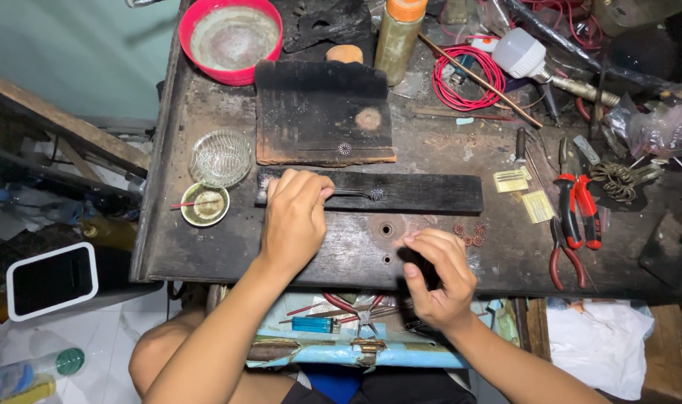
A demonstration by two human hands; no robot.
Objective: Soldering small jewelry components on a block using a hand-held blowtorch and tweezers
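Observation:
My left hand point(292, 217) grips thin metal tweezers point(350, 193) whose tips pinch a small round filigree piece point(375, 194) over a long charred wooden strip point(423, 193). My right hand point(438, 280) rests at the bench's front edge, fingers curled around a small dark object that I cannot identify. A similar small round metal piece point(345, 149) lies on the burnt block point(322, 112) behind the strip. Tiny reddish rings point(469, 233) are scattered just right of my right hand.
A red bowl point(230, 37), glass dish point(220, 158) and small cup point(206, 204) stand at the left. Red-handled pliers point(578, 211), a red wire coil point(469, 77), a bottle point(398, 37) and a bulb point(522, 54) crowd the right. An open drawer point(341, 329) of tools is below the bench.

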